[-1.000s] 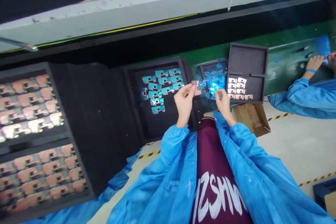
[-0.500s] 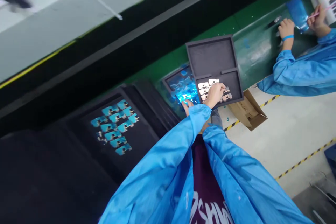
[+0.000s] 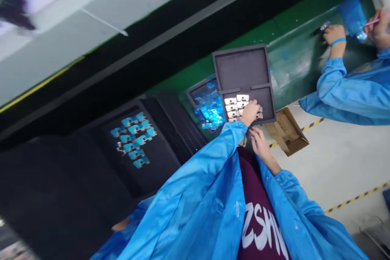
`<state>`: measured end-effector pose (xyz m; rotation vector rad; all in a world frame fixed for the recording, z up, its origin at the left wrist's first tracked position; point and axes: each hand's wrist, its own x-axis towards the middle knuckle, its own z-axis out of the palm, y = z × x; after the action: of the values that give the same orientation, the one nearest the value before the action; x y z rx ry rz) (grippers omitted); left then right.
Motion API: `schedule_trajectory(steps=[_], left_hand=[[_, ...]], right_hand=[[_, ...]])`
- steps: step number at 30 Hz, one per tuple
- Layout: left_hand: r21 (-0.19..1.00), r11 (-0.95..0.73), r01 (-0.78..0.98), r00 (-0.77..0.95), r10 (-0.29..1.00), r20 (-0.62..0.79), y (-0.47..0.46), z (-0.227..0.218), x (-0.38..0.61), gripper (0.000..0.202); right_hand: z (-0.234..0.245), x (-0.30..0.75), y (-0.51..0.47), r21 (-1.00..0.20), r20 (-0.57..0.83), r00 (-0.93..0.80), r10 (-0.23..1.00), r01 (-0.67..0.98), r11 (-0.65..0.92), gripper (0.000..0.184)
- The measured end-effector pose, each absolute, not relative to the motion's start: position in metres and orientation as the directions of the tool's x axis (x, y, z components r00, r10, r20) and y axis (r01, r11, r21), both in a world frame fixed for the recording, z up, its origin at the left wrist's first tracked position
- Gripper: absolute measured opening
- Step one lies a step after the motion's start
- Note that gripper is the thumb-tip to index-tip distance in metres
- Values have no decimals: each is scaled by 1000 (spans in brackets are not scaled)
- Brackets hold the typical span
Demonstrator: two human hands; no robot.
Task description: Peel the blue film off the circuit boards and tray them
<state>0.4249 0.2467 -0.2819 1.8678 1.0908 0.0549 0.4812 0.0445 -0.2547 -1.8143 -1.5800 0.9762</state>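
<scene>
The left arm (image 3: 213, 170) stretches forward, with the left hand (image 3: 250, 113) bent downward and its fingers curled. The right hand (image 3: 260, 144) sits just below it, fingers loosely apart.

on the table (image 3: 300, 50), at its near edge, lies a 2-compartment foam tray (image 3: 242, 69), with metal parts (image 3: 236, 103) in the compartment nearer the person. the left grip (image 3: 250, 113) is over those parts, touching the tray. the right grip (image 3: 258, 142) is in front of the tray, off the table. just left of the tray sits a smaller tray (image 3: 198, 89) full of film pieces (image 3: 210, 109). farther left, a larger foam tray (image 3: 164, 162) holds rows of film-covered parts (image 3: 134, 138). a cardboard box (image 3: 288, 132) lies on the floor (image 3: 344, 162), in front of the foam tray and right of the right grip. farther right along the table, a co-worker's hand (image 3: 333, 34) rests beside a film sheet (image 3: 352, 16).
</scene>
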Motion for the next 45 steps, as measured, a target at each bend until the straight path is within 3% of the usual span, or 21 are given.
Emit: schedule_trajectory(steps=[4,7,9,11,13,17,24,27,30,32,35,38,42,45], left_hand=[[682,-203,702,536,782,-318,225,-234,373,47],[671,-161,724,323,938,-123,203,-195,275,47],[628,-4,778,24,999,-22,188,-172,196,43],[531,235,814,-271,962,-10,178,-159,121,43],[410,382,828,-383,920,-82,177,-158,64,45],[273,420,865,-365,902,-231,187,-168,11,51],[478,445,757,-395,895,-208,176,-140,-7,10],[784,462,414,-396,867,-302,166,-123,24,29],[890,448,81,-210,881,-424,162,-107,77,41],[905,420,68,-109,905,-411,162,-99,108,35],[925,355,139,-22,935,-355,163,-94,136,28],[932,285,224,34,953,-300,165,-94,146,23],[937,276,215,87,950,-300,163,-97,155,21],[931,341,133,38,937,-348,160,-105,166,22]], right_hand=[[-247,503,68,-792,-32,102,994,604,-88,39],[-244,502,94,-793,39,150,988,606,-60,38],[-241,491,110,-804,71,159,985,594,-38,37],[-236,475,122,-811,88,141,986,585,-11,36],[-231,457,129,-811,86,95,992,585,14,37],[-225,430,136,-812,42,-18,999,582,45,37],[-185,389,141,-847,83,-33,996,525,88,31],[-149,349,151,-923,68,-113,991,371,106,28],[-126,314,165,-982,-18,-217,976,188,24,40],[-122,306,172,-989,-90,-210,974,131,-63,41],[-125,316,174,-984,-164,-123,979,94,-153,29],[-129,335,168,-977,-202,-82,976,81,-195,32],[-129,348,162,-974,-224,-63,972,52,-221,37],[-127,348,159,-981,-156,-23,987,118,-152,33]])
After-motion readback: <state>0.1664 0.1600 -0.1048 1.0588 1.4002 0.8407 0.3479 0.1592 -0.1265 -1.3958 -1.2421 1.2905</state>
